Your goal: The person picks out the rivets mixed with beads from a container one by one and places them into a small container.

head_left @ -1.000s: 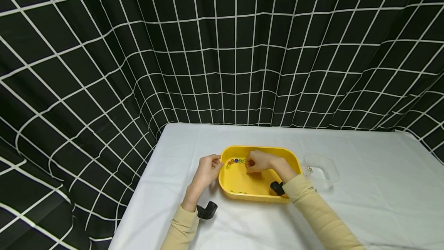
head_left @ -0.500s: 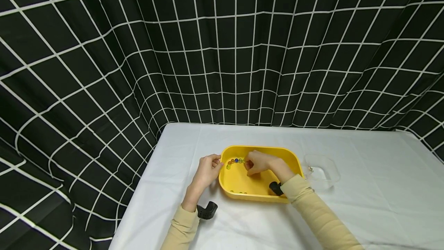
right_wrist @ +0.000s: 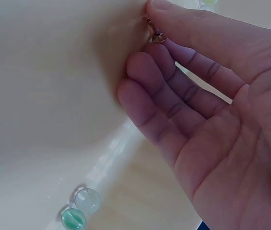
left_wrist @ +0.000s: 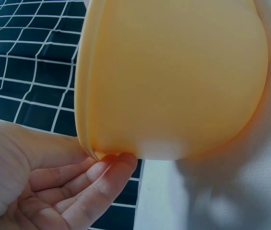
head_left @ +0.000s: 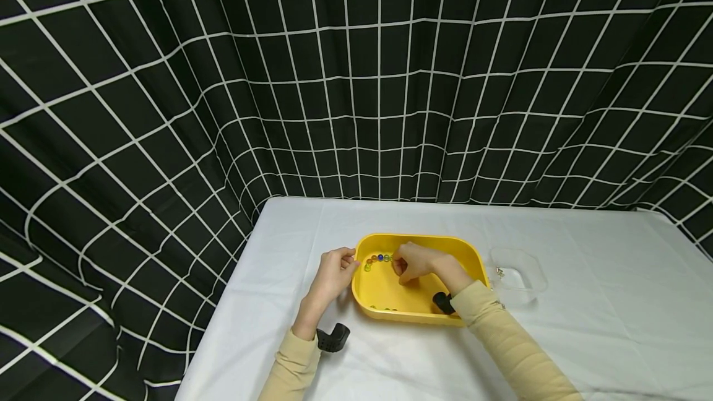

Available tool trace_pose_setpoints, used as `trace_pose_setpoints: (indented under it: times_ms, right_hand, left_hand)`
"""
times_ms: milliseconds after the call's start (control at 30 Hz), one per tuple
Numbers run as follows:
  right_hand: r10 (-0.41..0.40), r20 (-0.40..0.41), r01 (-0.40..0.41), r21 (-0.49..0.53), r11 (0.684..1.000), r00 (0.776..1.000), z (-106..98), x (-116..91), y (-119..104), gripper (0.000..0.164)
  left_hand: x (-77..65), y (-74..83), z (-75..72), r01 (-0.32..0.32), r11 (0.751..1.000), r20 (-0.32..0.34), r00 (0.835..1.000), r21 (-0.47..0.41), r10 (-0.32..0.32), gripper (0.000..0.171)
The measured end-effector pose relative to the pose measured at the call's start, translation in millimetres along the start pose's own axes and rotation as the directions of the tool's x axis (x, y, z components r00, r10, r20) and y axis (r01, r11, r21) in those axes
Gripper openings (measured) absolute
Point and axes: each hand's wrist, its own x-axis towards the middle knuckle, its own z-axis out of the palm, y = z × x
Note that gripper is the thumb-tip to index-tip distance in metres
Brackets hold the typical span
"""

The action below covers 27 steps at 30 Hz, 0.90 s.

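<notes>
My left hand [head_left: 334, 274] grips the left end of a yellow plastic tub [head_left: 384, 289], thumb at the rim and fingertips against the outer wall in the left wrist view. My right hand [head_left: 414, 260] reaches down inside the tub. Between its thumb and fingers it pinches a small metal piece with a ring end [right_wrist: 158, 37]; the other end is hidden behind the thumb. Glass marbles [head_left: 380, 257] in yellow, orange, blue and green form a curved row along the far left inside, next to the right fingertips. Two more, a clear marble [right_wrist: 88, 200] and a green marble [right_wrist: 74, 219], show in the right wrist view.
A clear plastic box [head_left: 518, 277] with small gold-coloured bits [head_left: 499, 272] stands right of the tub on the white tablecloth [head_left: 601, 302]. Several marbles lie by the tub's near wall, partly hidden. A black gridded curtain [head_left: 379, 110] encloses the back and left.
My right hand has shifted very slightly inside the tub, beside the row of marbles. The left hand keeps its place at the tub's rim.
</notes>
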Motion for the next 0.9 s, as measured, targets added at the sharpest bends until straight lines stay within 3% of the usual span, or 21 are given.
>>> trace_pose_setpoints:
  times_ms: [900]
  right_hand:
    - [0.007,0.035,-0.007,0.002,1.0,0.999,1.2,4.0,4.0,0.014]
  left_hand:
    - [-0.2,-2.0,0.0,0.0,1.0,0.01,1.0,-0.003,0.0,0.026]
